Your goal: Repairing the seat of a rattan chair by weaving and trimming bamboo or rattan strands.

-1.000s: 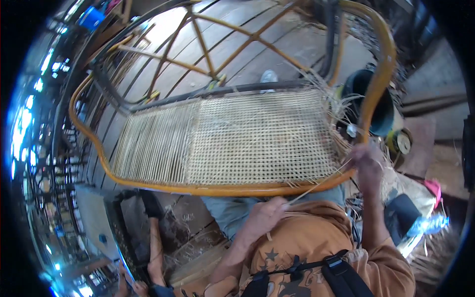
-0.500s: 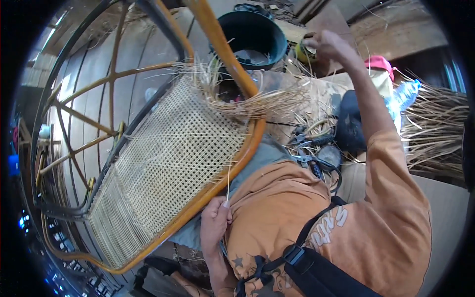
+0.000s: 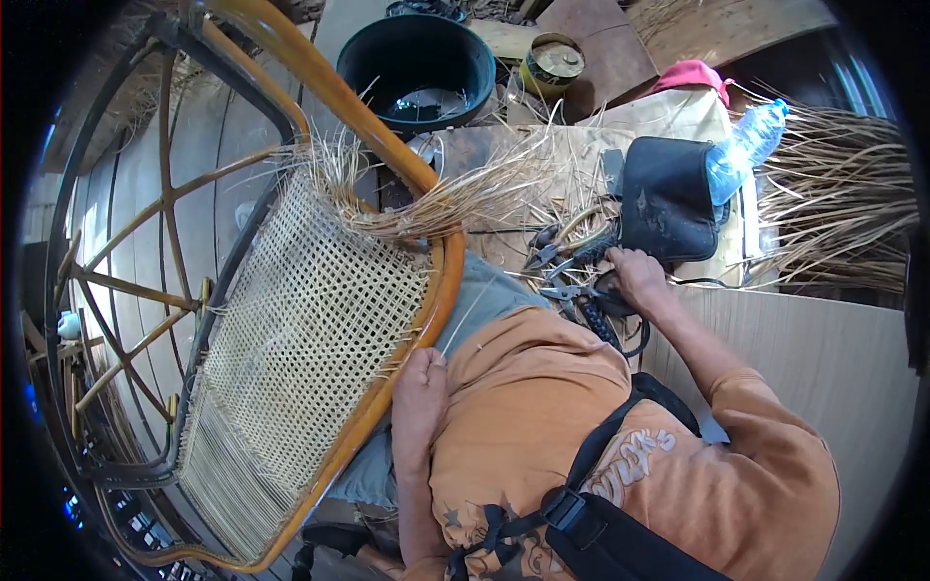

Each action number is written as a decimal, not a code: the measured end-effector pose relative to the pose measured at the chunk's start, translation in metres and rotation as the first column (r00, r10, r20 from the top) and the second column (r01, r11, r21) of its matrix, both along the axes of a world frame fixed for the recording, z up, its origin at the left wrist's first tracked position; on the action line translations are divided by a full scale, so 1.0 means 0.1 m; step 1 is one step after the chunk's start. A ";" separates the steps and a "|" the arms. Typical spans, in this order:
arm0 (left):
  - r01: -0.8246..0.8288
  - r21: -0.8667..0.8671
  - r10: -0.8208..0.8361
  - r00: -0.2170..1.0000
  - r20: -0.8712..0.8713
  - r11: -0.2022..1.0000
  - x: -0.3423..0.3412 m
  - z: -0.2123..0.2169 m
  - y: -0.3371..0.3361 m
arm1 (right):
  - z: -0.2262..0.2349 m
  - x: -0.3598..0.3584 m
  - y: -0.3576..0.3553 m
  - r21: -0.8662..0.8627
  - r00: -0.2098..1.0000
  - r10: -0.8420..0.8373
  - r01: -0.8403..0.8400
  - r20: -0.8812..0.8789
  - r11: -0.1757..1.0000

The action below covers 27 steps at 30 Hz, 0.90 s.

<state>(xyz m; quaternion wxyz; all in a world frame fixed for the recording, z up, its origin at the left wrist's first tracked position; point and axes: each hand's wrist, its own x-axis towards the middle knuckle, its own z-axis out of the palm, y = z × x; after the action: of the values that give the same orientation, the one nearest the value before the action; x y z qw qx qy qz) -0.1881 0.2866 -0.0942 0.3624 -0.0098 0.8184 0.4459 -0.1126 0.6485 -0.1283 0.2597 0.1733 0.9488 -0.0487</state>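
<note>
A rattan chair frame [image 3: 291, 232] with a half-woven cane seat [image 3: 300, 339] was seen tilted across the person's lap, its orange rim running from the upper middle of the view down to the lower left. The left hand [image 3: 418, 392] was laid against the inner edge of that rim, fingers curled loosely toward the frame; whether a cane strand was pinched in it could not be told. Loose cane ends [image 3: 455, 194] were fanned out from the upper corner of the weave, over the rim. The right hand [image 3: 635, 276] was stretched out to the person's right, set down on a cluster of hand tools [image 3: 572, 261], pliers and cutters among them, lying on a wooden board [image 3: 542, 155] strewn with cane scraps; the fingers were bent over something dark there, but a firm grasp could not be confirmed. Just beyond the hand a black pouch [image 3: 668, 198] was propped, with a clear plastic bottle [image 3: 746, 150] touching its far side. Farther off a black basin [image 3: 417, 68] and a round tin [image 3: 552, 63] were placed, and a bundle of cane strips [image 3: 833, 223] was spread at the right.
</note>
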 end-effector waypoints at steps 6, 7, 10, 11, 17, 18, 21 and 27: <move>-0.293 0.387 0.135 0.912 0.387 0.874 -0.05 0.45 0.28 | 0.60 -0.16 -0.08 -0.395 0.869 -0.344 0.194 -0.356 0.898; -0.345 0.425 0.157 0.895 0.418 0.837 -0.05 0.51 0.34 | 0.63 -0.25 -0.20 -0.566 0.839 -0.447 0.214 -0.310 0.796; -0.222 0.388 0.093 0.941 0.325 0.894 -0.07 0.43 0.32 | 0.59 -0.41 -0.90 -0.756 0.876 -0.378 0.024 -0.300 0.654; -0.207 0.381 0.082 0.944 0.319 0.901 -0.04 0.43 0.31 | 0.60 -0.46 -1.14 -0.839 0.882 -0.410 0.033 -0.231 0.544; -0.237 0.161 0.237 0.971 0.019 0.958 0.13 0.46 0.18 | 0.36 -0.53 -1.59 -0.973 0.923 -0.352 -0.085 -0.158 0.213; -0.273 0.151 0.261 0.961 0.093 0.950 0.16 0.43 0.17 | 0.37 -0.52 -1.58 -0.975 0.923 -0.354 -0.084 -0.154 0.206; -0.317 0.136 0.297 0.943 0.148 0.939 0.24 0.40 0.11 | 0.38 -0.49 -1.49 -0.977 0.934 -0.294 -0.179 -0.206 0.116; -0.393 0.107 0.379 0.917 0.127 0.913 0.24 0.47 0.18 | 0.07 0.06 -0.32 -0.744 0.888 -0.411 0.131 -0.206 0.656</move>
<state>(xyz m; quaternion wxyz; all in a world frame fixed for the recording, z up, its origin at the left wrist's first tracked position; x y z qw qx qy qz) -0.1638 0.3041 -0.0473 0.3091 -0.1708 0.7495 0.5600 -0.1068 0.6161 -0.1209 0.1190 0.1895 0.8479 -0.4806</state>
